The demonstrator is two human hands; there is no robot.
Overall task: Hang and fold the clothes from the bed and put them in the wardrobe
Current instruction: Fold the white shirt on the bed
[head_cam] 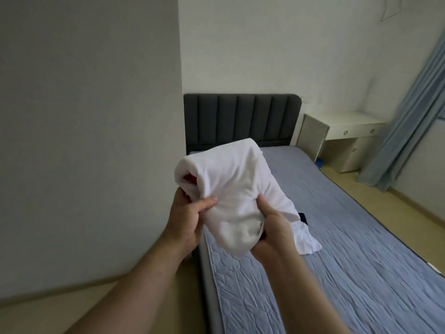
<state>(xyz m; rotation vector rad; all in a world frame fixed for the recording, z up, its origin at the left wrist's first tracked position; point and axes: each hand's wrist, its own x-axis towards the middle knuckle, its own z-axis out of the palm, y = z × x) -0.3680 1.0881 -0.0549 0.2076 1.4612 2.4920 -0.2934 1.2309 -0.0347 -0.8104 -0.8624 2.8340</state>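
Both hands up in front of the camera, holding a white garment (pixel 231 184) folded into a thick, loose bundle. Bundle is in the air, above the near left edge of the bed (pixel 349 249), not resting on it. Left hand (pixel 186 215) grips the bundle's lower left side: thumb lies across the front of the cloth, fingers curled in behind it. Right hand (pixel 272 227) clamps the lower right side: thumb pressed down into the fabric, fingers wrapped underneath and mostly hidden. A small red patch (pixel 190 176) shows inside the open fold at upper left; could be a label or a print, too small and soft to read. A creased white tail (pixel 307 242) trails from under the right hand down onto the bed cover; it looks like part of the same garment, but the join is hidden. Just above that tail a dark item (pixel 302 216) peeks out on the cover, mostly covered. Bed has a blue-grey quilted cover and a dark grey channelled headboard (pixel 240 119) against the far wall. Plain pale wall (pixel 89 116) fills the left of the view, close beside the bed. White desk (pixel 342 131) with round drawer pulls stands right of the headboard. Light blue curtain (pixel 409 112) hangs at far right. Pale wood floor (pixel 423 218) runs along the bed's right side.
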